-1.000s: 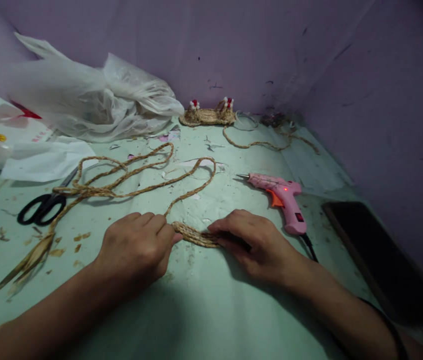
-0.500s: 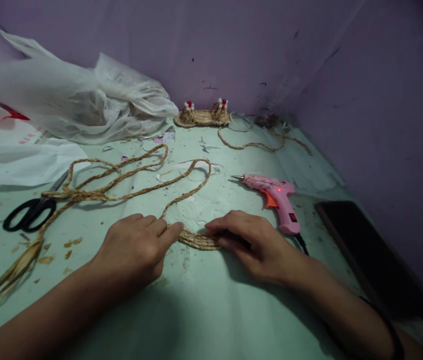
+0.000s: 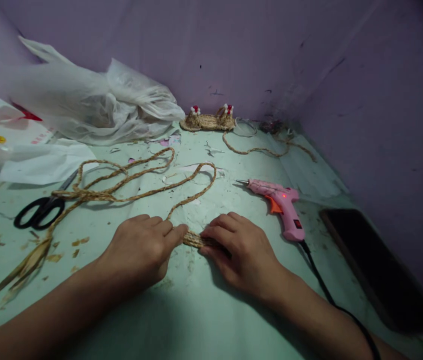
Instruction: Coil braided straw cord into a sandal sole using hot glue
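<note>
Flat strip of straw-coloured plaited cord, laid in close parallel rows (image 3: 194, 239): set low at the centre of the mint-green covered tabletop (image 3: 215, 320), bridged between both hands, with only a short middle span exposed. At left end, left hand (image 3: 141, 245), knuckles up, fingers curled closed over the strip, forefinger extended along its far edge. At right end, right hand (image 3: 243, 252), pinching the strip between thumb on the near side and bent fingers on the far side.

Beyond the left forefinger, long loose length of the same plaited cord (image 3: 93, 194), emerging beside the strip, then looped leftward across the tabletop to a frayed, unplaited tail (image 3: 27, 270). Partly beneath these loops, black-handled scissors (image 3: 43, 207). Near the tail, scattered dry brown shreds.

To the right, just beyond the right hand, pink glue gun with orange trigger (image 3: 288, 210), on its side, metal nozzle leftward, red indicator lit, black cable (image 3: 318, 275) trailing toward the right forearm. Farther right, dark flat rectangular slab (image 3: 376, 270).

At the back, near the purple wall (image 3: 139, 30), plaited straw-coloured piece topped with red-and-white bead clusters (image 3: 209, 122); to its left, crumpled translucent white plastic bag (image 3: 132, 100).
</note>
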Tool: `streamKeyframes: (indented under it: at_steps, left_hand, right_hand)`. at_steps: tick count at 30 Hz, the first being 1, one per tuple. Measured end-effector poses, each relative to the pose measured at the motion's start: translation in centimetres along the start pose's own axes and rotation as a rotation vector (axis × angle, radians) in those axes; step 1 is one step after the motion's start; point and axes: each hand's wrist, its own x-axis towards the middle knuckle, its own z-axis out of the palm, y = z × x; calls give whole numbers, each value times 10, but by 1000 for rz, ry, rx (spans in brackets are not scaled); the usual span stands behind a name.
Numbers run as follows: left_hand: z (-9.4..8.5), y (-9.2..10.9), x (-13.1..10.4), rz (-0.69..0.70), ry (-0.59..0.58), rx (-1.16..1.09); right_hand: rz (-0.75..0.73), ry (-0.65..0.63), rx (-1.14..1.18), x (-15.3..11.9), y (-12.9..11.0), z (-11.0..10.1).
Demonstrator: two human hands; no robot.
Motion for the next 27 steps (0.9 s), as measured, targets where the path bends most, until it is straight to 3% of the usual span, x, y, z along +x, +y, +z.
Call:
streamKeyframes:
  at_steps: [8, 18, 27]
  left_hand:
    - [-13, -16, -2, -103, -255, -213]
    - [-15, -22, -1, -195, -379, -308]
    - [-24, -20, 4, -242, -454, -334]
  right_hand:
    - [-52, 9, -2, 0, 0, -2]
    - [14, -25, -49, 7, -16, 4]
    - [16, 93, 64, 8, -13, 18]
